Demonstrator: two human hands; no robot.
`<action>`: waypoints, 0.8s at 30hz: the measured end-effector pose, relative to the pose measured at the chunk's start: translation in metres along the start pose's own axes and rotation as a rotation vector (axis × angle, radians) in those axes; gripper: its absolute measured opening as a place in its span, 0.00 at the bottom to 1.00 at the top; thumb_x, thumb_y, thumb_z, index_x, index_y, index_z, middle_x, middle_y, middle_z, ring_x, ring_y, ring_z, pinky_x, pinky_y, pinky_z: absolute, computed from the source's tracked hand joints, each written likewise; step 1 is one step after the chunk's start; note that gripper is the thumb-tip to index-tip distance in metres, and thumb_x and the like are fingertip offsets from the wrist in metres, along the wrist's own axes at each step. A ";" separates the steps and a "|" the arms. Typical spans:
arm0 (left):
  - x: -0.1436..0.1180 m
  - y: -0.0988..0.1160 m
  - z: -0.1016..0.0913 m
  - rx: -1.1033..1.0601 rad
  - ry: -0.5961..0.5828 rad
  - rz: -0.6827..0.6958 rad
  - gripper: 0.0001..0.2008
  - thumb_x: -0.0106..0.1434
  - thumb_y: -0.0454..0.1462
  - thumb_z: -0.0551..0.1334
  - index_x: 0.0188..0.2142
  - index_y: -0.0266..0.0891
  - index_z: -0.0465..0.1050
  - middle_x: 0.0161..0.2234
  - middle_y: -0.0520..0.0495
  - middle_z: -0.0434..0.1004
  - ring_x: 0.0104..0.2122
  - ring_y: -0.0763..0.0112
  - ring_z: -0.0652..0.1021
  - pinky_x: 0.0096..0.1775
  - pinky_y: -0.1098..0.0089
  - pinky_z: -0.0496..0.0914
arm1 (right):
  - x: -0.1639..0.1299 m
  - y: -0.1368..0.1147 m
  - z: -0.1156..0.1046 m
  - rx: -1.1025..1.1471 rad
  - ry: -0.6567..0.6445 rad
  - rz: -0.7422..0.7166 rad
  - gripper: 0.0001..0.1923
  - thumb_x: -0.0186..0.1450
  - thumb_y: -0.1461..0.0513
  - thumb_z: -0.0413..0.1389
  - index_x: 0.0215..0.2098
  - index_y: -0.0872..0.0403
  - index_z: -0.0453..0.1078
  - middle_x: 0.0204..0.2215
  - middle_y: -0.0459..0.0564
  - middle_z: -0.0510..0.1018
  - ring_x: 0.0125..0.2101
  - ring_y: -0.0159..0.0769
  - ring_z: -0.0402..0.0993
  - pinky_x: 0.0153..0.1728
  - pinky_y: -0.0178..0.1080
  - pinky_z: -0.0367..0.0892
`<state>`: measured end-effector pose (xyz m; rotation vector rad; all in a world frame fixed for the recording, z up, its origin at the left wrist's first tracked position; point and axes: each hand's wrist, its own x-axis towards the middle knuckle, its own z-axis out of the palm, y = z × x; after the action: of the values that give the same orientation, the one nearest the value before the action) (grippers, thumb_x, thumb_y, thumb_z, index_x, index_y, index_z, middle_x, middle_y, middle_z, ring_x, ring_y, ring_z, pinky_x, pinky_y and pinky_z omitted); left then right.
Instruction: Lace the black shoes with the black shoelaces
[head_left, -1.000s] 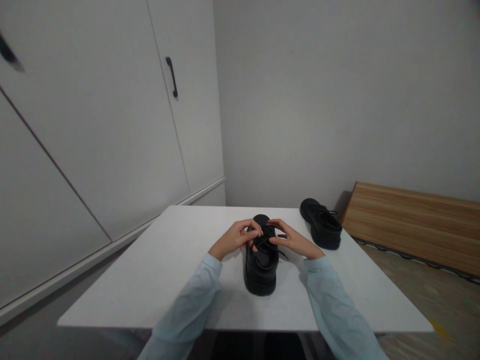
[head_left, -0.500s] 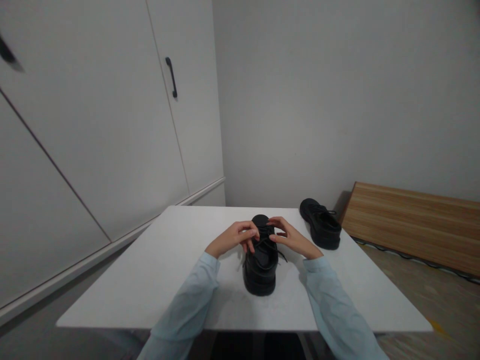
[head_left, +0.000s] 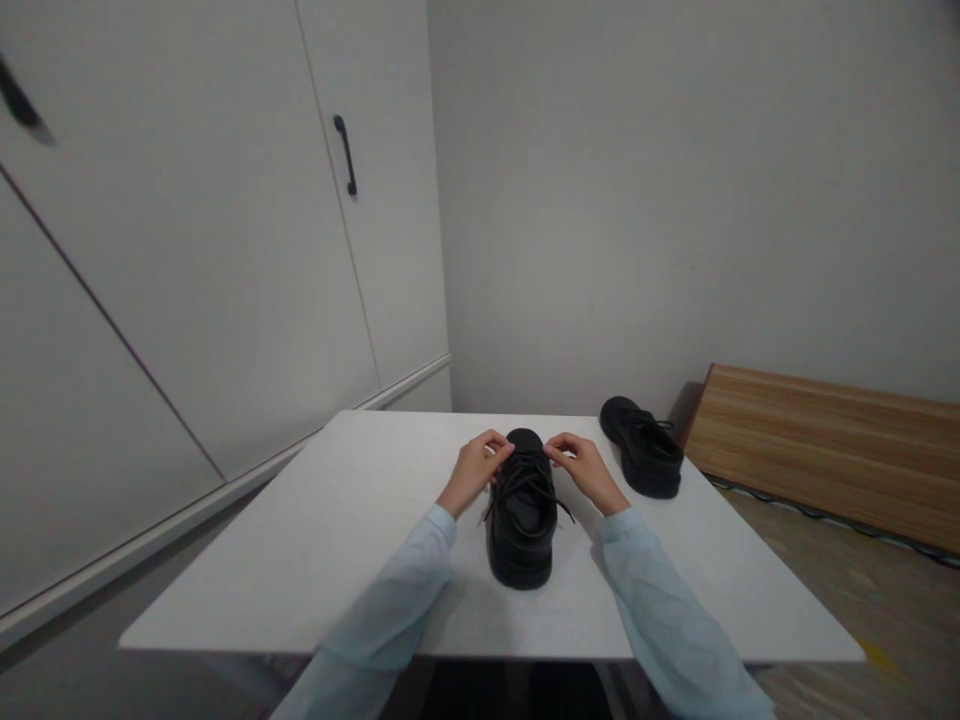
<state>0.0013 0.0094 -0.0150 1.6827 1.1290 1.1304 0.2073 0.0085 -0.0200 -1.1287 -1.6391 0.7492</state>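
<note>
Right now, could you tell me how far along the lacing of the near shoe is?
Laces already cross the near shoe. In hand: the left hand and right hand each pinch a lace at its sides, near the toe. No bow shows yet. The second shoe sits apart, untouched.

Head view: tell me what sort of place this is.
Probably a plain room in a home, perhaps a bedroom: tall white cupboard doors with a black handle, a wooden board against the bare wall, and two black lace-up shoes on a white table.
</note>
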 end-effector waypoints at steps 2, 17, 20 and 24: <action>0.000 0.001 0.002 0.013 0.007 0.011 0.15 0.55 0.47 0.60 0.32 0.36 0.70 0.26 0.52 0.70 0.21 0.76 0.70 0.19 0.76 0.66 | 0.000 -0.001 0.002 -0.005 0.000 0.004 0.16 0.56 0.50 0.58 0.29 0.55 0.72 0.29 0.51 0.76 0.31 0.39 0.71 0.32 0.40 0.69; 0.002 0.001 0.009 0.088 0.047 0.123 0.08 0.57 0.40 0.60 0.29 0.36 0.69 0.25 0.52 0.69 0.25 0.75 0.69 0.28 0.75 0.62 | 0.004 0.004 0.010 -0.055 0.001 -0.051 0.13 0.57 0.52 0.56 0.28 0.54 0.69 0.30 0.49 0.74 0.32 0.37 0.68 0.37 0.41 0.65; 0.003 0.000 0.009 0.099 0.059 0.136 0.06 0.58 0.38 0.59 0.29 0.37 0.67 0.26 0.53 0.69 0.26 0.74 0.68 0.30 0.74 0.62 | 0.004 0.005 0.010 -0.052 0.001 -0.058 0.12 0.58 0.53 0.55 0.29 0.54 0.68 0.31 0.50 0.74 0.34 0.38 0.69 0.38 0.42 0.65; 0.002 -0.001 0.009 0.075 0.051 0.098 0.05 0.60 0.38 0.57 0.30 0.39 0.64 0.23 0.55 0.65 0.25 0.75 0.67 0.29 0.74 0.61 | 0.003 0.007 0.009 -0.024 -0.005 -0.047 0.12 0.59 0.53 0.54 0.29 0.53 0.67 0.31 0.49 0.73 0.34 0.38 0.69 0.37 0.41 0.66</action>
<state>0.0096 0.0101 -0.0180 1.7922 1.1442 1.2118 0.2005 0.0138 -0.0281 -1.1021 -1.6775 0.7043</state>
